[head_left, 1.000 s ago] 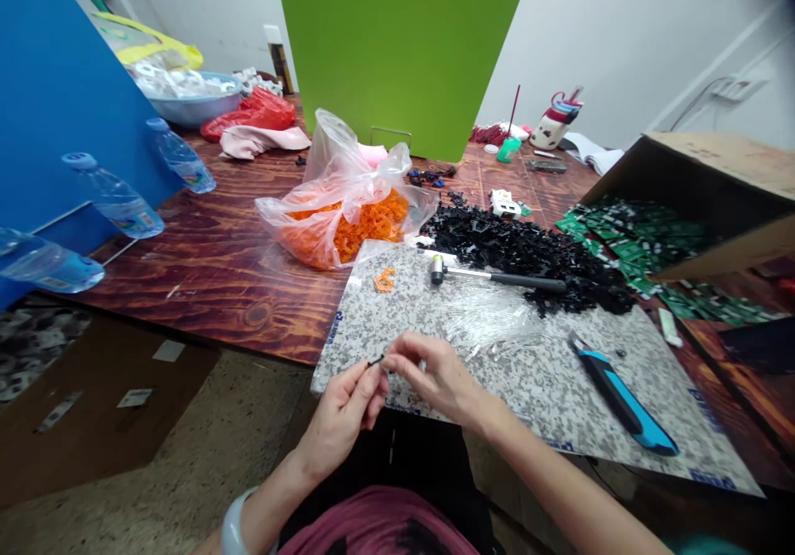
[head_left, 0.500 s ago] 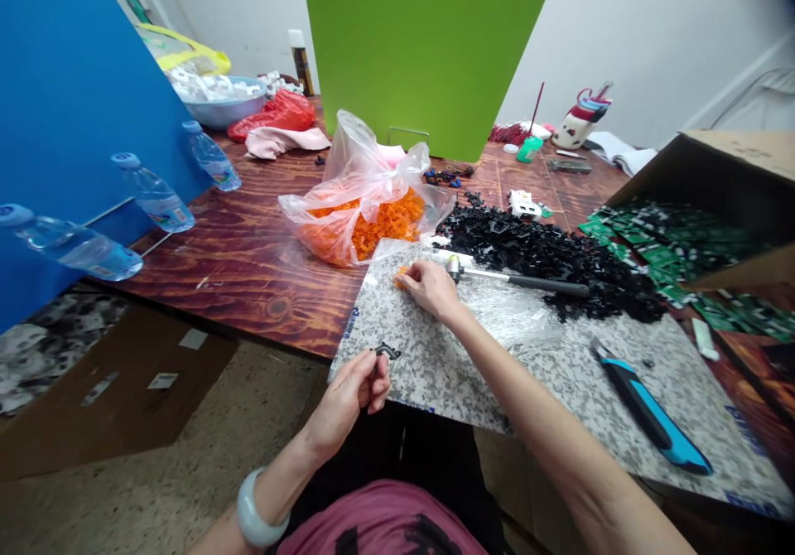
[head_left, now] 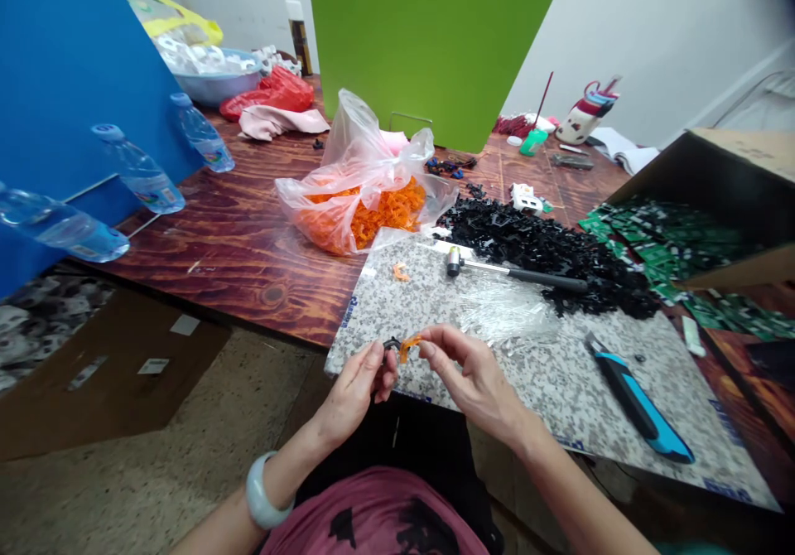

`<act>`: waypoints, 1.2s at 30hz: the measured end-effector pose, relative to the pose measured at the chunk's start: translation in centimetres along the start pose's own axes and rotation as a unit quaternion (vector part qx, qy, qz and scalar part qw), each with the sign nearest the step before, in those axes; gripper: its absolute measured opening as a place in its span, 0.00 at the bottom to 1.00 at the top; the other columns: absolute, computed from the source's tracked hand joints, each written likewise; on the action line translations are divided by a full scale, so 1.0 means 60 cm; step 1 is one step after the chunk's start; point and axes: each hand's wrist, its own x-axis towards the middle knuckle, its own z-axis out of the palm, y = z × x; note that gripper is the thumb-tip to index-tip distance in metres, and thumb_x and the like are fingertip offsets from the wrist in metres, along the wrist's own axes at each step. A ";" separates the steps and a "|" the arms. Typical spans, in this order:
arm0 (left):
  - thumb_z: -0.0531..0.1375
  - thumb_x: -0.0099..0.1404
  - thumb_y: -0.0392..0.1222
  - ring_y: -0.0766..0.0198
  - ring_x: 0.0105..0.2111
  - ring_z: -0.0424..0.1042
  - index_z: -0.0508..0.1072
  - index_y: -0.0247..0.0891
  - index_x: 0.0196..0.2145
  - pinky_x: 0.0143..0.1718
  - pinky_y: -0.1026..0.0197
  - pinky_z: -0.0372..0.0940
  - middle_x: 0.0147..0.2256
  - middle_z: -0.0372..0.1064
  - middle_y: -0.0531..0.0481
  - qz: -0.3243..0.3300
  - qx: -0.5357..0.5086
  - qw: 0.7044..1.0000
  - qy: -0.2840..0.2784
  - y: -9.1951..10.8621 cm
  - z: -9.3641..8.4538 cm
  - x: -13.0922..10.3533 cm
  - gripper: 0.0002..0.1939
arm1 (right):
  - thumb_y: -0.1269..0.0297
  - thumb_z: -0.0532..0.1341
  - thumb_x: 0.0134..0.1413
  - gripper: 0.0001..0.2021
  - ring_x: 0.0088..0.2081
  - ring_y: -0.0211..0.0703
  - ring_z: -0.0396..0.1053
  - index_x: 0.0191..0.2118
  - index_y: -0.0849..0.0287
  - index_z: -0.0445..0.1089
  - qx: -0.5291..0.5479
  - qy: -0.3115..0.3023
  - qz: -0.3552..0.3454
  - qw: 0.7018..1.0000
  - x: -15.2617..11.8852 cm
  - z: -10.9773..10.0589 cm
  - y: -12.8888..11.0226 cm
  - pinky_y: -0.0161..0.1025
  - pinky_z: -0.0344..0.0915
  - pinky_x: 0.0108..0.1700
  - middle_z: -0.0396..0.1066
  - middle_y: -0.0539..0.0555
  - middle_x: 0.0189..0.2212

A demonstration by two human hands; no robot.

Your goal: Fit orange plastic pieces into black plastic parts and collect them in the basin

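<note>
Between thumb and fingers, my left hand pinches a small black plastic part over the near edge of the speckled board. My right hand grips a small orange plastic part by its right end. The two parts meet or nearly meet; whether they are joined cannot be made out. Another orange piece lies on the board beyond my hands. A hammer rests behind them, beside a bundle of clear thin strips.
A clear bag of orange parts stands beyond the board. Black parts are heaped at the right, near a box with green circuit boards. A blue and black cutter lies at the right. Bottles stand at the left.
My right hand has come back toward my left hand with an orange part. One orange piece stays on the board where my right hand was. The view has shifted slightly.
</note>
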 end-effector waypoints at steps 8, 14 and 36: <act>0.50 0.65 0.59 0.69 0.21 0.59 0.64 0.36 0.29 0.24 0.65 0.54 0.22 0.60 0.56 0.038 0.052 0.998 0.005 -0.005 0.015 0.000 0.22 | 0.70 0.52 0.62 0.10 0.44 0.45 0.67 0.43 0.57 0.69 -0.119 0.116 -0.125 0.978 -0.008 0.036 0.027 0.42 0.65 0.46 0.70 0.57 0.41; 0.49 0.66 0.59 0.69 0.22 0.59 0.66 0.34 0.33 0.23 0.65 0.55 0.24 0.62 0.54 0.044 0.041 0.998 -0.003 -0.010 0.019 0.000 0.23 | 0.71 0.54 0.61 0.11 0.45 0.45 0.68 0.45 0.56 0.70 -0.148 0.155 -0.136 0.967 -0.014 0.045 0.029 0.44 0.67 0.47 0.71 0.57 0.43; 0.49 0.69 0.52 0.68 0.24 0.59 0.64 0.37 0.31 0.28 0.64 0.58 0.24 0.60 0.55 0.077 0.153 0.984 -0.043 -0.003 0.021 -0.019 0.17 | 0.73 0.53 0.61 0.12 0.44 0.43 0.71 0.46 0.56 0.70 -0.098 0.156 -0.124 0.975 -0.032 0.053 0.015 0.41 0.69 0.48 0.72 0.58 0.42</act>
